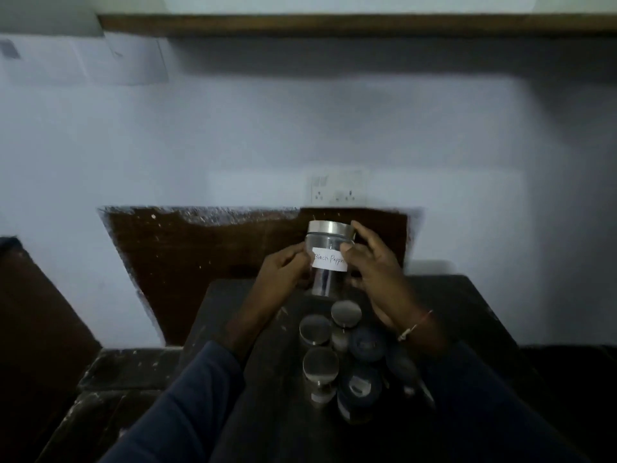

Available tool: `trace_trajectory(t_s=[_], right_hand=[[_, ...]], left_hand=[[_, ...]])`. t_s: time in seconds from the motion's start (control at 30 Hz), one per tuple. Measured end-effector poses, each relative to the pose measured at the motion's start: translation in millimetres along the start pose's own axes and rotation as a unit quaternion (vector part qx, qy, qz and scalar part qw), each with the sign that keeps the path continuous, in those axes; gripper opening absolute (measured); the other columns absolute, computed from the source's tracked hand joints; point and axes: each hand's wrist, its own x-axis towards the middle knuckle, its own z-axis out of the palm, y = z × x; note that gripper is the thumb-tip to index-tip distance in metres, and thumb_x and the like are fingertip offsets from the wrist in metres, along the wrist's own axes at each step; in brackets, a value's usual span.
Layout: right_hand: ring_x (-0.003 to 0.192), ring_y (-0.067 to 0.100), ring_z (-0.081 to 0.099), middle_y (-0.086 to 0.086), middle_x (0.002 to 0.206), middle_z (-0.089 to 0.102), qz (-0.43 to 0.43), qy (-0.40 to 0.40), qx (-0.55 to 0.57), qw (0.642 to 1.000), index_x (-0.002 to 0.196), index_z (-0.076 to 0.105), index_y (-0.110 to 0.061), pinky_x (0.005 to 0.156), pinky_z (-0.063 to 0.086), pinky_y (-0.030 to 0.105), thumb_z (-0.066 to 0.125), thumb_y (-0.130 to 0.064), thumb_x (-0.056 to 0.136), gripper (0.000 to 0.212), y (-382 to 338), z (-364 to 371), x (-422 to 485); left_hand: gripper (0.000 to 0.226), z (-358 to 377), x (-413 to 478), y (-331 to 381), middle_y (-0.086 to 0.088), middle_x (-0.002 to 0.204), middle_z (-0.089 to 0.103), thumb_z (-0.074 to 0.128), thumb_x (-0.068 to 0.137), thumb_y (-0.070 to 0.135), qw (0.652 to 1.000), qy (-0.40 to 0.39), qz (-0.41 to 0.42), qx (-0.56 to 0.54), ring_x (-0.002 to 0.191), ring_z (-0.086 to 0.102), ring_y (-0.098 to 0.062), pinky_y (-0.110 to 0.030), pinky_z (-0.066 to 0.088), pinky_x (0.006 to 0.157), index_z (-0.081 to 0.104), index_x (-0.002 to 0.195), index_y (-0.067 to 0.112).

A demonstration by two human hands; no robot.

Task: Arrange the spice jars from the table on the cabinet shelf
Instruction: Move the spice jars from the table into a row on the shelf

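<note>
Dim kitchen | both hands, left hand [283, 265] and right hand [374, 262], fingers wrapped around clear jar [329, 259] labelled "Black Pepper", raised above dark table [253, 329] | remaining jars [337, 349] clustered below.

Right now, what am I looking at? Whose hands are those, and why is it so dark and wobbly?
There is only one picture, and it comes from a camera worn on a person's head, looking forward and down. That is why you see two arms in dark blue sleeves reaching out from the bottom. There is no machine here.

The left hand and the right hand hold up a clear glass jar together. It has a shiny metal lid and a white label that reads "Black Pepper".

Below, on a dark table, more jars wait: three with silver lids and some with dark lids.

High up runs a brown wooden shelf. On the wall is a white socket.

The room is dim, so details blur.
</note>
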Motion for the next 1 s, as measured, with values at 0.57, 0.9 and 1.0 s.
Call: trace_trajectory(t_s=[0.57,0.9,1.0], right_hand=[[0.113,0.022,0.059,-0.002,0.121,0.054,-0.44,-0.088,-0.209,0.869,0.127,0.042,-0.026,0.088,0.053,0.032,0.065,-0.02,0.091,0.043,-339,50,150],[0.101,0.024,0.063,-0.003,0.119,0.051,-0.407,-0.082,-0.281,0.865,0.128,0.037,-0.028,0.091,0.05,0.033,0.063,-0.02,0.09,0.047,-322,58,234],[0.107,0.02,0.058,-0.002,0.115,0.053,-0.398,-0.079,-0.332,0.852,0.125,0.042,-0.024,0.089,0.046,0.029,0.068,-0.022,0.088,0.046,-328,71,259]], left_hand=[[0.066,-52,128,318,-0.008,0.133,0.054,0.055,0.094,0.032,0.913,0.141,0.315,0.218,0.118,0.056,-0.019,-0.029,0.053,0.086,0.019,0.15,0.035],[0.121,-83,210,305,-0.007,0.133,0.048,0.077,0.076,0.032,0.888,0.122,0.216,0.388,0.112,0.057,-0.021,-0.036,0.05,0.096,-0.021,0.147,0.036],[0.122,-110,233,305,-0.005,0.121,0.056,0.079,0.073,0.037,0.883,0.119,0.205,0.405,0.101,0.061,-0.019,-0.026,0.05,0.088,-0.018,0.147,0.038]])
